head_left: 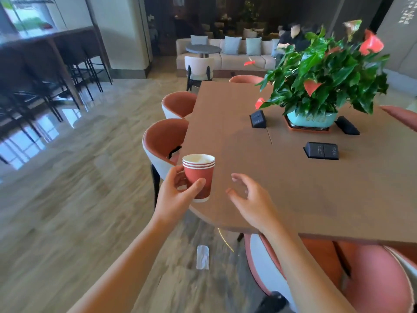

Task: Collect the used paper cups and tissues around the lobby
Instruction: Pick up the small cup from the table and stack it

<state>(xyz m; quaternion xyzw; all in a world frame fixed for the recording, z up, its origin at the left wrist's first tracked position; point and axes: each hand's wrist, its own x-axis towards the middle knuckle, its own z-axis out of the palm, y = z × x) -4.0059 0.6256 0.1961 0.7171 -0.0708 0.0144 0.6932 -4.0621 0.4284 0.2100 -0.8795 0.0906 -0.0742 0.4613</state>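
Observation:
My left hand (174, 195) grips a stack of red paper cups (199, 175) with white rims, held upright over the near left corner of the wooden table (293, 184). Just right of the cups hovers my right hand (250, 199), fingers loosely spread and holding nothing. A white tissue (202, 257) lies on the floor below the table's corner, between my two forearms.
A potted plant with red flowers (320, 86) and black boxes (321, 150) stand on the table. Pink chairs (164, 141) line its left side and near end (372, 279). Bar stools (45, 86) stand far left; a sofa with a seated person (291, 39) lies beyond.

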